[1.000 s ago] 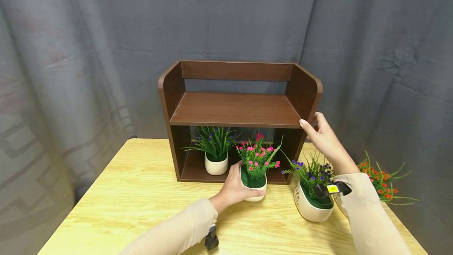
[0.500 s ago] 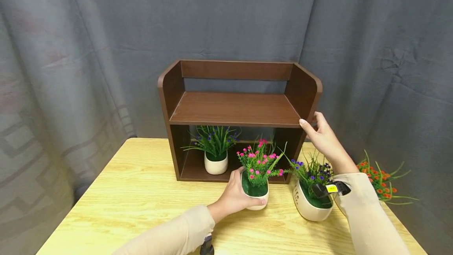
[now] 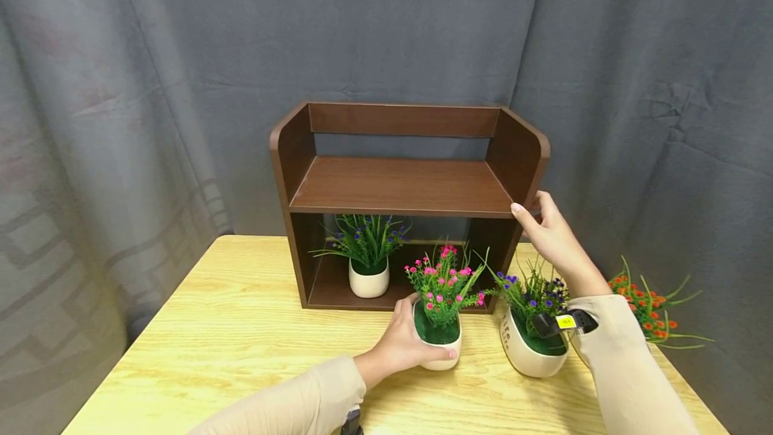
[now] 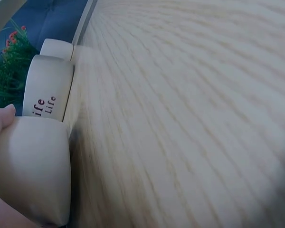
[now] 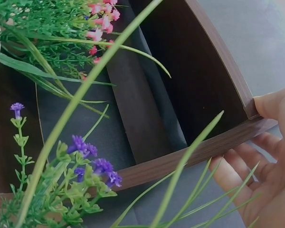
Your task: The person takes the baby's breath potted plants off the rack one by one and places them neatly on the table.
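My left hand grips a white pot of pink artificial flowers, thumb across its front. In the left wrist view the pot has its base at or just above the tabletop. It stands in front of the lower compartment of a dark brown two-tier shelf. At the shelf's right side panel, my right hand holds on, thumb at the front edge and fingers round the outer face. The right wrist view shows that hand pinching the panel's edge.
Inside the lower compartment, at left, stands a white pot with blue flowers. Under my right forearm is a lettered pot with purple flowers. An orange-flowered plant is partly hidden behind my right sleeve. Grey curtains hang behind the wooden table.
My left hand has drawn the pink-flower pot toward me and slightly right, away from the shelf's front. The right hand keeps its hold on the shelf panel.
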Available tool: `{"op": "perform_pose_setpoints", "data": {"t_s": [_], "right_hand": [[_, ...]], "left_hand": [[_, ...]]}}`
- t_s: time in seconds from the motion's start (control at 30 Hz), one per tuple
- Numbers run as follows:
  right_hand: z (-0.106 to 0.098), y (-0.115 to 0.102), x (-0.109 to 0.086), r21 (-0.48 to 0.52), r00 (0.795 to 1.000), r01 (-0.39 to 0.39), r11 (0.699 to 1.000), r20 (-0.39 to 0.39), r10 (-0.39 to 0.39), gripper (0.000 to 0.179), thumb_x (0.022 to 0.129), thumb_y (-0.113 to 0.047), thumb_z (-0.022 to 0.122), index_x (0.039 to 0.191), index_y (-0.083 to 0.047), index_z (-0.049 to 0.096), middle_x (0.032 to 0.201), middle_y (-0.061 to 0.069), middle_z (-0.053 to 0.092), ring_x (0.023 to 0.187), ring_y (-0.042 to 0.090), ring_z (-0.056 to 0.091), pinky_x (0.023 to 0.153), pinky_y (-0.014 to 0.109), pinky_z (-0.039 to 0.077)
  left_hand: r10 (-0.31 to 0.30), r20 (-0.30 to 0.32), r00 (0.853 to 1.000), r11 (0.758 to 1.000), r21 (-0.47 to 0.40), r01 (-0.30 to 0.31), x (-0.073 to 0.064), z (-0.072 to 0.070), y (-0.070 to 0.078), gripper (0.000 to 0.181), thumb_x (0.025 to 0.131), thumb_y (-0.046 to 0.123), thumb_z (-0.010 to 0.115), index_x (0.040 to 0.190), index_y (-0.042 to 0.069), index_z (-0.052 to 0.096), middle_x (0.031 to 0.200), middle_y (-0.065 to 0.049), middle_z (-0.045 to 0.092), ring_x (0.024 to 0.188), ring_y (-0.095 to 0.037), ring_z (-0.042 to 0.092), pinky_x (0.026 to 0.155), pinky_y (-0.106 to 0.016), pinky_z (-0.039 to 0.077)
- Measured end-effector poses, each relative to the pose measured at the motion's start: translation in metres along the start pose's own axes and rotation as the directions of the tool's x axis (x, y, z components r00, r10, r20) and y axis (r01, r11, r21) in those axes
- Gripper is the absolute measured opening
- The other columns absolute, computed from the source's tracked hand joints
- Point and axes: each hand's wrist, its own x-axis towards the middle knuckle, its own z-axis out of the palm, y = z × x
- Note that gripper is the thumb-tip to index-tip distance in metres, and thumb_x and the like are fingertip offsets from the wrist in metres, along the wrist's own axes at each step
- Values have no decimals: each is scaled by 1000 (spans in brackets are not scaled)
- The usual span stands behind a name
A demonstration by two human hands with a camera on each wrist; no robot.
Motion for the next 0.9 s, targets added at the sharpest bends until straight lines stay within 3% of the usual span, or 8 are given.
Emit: {"op": "perform_pose_setpoints", "data": {"t_s": [0.47, 0.9], "right_hand": [[0, 2, 1, 12, 1000, -10, 1000, 14, 10, 61, 107, -39, 41, 147, 3, 22, 129, 26, 36, 115, 38, 45, 94, 61, 42], [1, 2, 1, 21, 1000, -15, 1000, 16, 15, 63, 107, -40, 42, 149, 2, 20, 132, 27, 35, 119, 41, 46, 95, 63, 42]], "left_hand": [[64, 0, 998, 995, 73, -64, -2, 5, 0, 129, 55, 45, 98, 151, -2, 26, 141, -15, 34, 132, -33, 42, 110, -47, 36], [63, 17, 998, 996, 65, -64, 0, 4, -4, 130, 56, 48, 97, 155, 5, 24, 141, -12, 35, 130, -31, 43, 108, -48, 38]]}}
